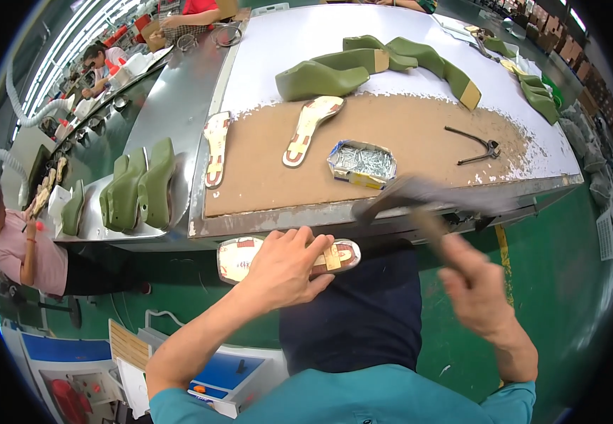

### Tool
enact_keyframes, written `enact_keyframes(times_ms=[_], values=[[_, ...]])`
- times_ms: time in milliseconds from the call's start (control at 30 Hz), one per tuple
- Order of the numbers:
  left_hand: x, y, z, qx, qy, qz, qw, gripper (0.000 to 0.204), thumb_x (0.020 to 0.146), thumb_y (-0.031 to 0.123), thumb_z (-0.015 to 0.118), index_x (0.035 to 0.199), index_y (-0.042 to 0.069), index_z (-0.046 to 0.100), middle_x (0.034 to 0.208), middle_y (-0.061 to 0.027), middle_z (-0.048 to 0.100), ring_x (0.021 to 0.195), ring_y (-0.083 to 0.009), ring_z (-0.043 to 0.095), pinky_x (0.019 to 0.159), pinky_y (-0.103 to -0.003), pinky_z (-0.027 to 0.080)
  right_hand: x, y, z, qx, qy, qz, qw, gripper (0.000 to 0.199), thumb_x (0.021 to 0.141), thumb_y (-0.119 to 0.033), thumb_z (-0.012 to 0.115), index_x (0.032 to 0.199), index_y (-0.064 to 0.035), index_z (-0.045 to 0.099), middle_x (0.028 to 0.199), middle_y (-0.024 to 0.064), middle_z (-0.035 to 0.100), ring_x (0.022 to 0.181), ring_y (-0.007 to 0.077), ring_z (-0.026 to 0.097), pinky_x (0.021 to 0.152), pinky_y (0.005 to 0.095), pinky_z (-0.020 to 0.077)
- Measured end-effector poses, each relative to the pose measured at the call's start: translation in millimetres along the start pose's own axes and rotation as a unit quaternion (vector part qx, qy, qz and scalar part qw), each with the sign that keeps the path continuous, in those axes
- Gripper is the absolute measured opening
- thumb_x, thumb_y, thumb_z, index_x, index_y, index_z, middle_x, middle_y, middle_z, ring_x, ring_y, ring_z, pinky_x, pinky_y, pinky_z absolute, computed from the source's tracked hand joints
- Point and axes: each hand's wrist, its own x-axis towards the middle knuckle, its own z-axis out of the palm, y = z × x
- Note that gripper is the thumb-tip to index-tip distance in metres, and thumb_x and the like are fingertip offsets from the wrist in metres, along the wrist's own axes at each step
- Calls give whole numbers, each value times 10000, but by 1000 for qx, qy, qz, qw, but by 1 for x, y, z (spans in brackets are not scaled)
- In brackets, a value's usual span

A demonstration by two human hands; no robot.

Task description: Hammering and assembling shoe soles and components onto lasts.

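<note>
My left hand point(282, 268) grips a cream and brown shoe insole point(236, 257) just in front of the table edge, its fingers and thumb closed round the middle. What lies beneath the insole is hidden. To the right, my right hand point(477, 293) is closed round the handle of a hammer point(426, 196), which is smeared by motion and raised apart from the insole. On the table beyond, a small box of nails point(361, 162) stands near two more insoles, a slim one point(216, 150) and a wider one point(311, 131). Dark pincers point(477, 150) lie spread at the right.
Green shoe lasts point(322, 79) lie at the back of the worn table point(264, 198). More green lasts point(157, 185) stand on the metal bench at the left. One person in pink point(27, 251) works at the far left; others sit farther back. A blue and white cabinet point(239, 371) stands below my left forearm.
</note>
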Motion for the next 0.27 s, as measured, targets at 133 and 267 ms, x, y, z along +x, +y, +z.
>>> enact_keyframes(times_ms=[133, 267], values=[[-2, 0, -2, -11, -3, -5, 1000, 523, 762, 359, 726, 1176, 80, 570, 926, -118, 561, 868, -267, 595, 776, -394, 431, -37, 2, -19, 386, 194, 129, 893, 187, 865, -20, 599, 1023, 78, 575, 900, 148, 652, 639, 203, 620, 561, 342, 518], [7, 5, -3, 3, -18, 6, 1000, 528, 760, 365, 729, 1178, 85, 571, 936, -118, 565, 870, -268, 597, 780, -394, 426, -37, 13, 35, -66, -94, 10, 993, 532, 742, -126, 759, 1241, -136, 574, 660, 90, 492, 509, 299, 516, 448, 358, 458]])
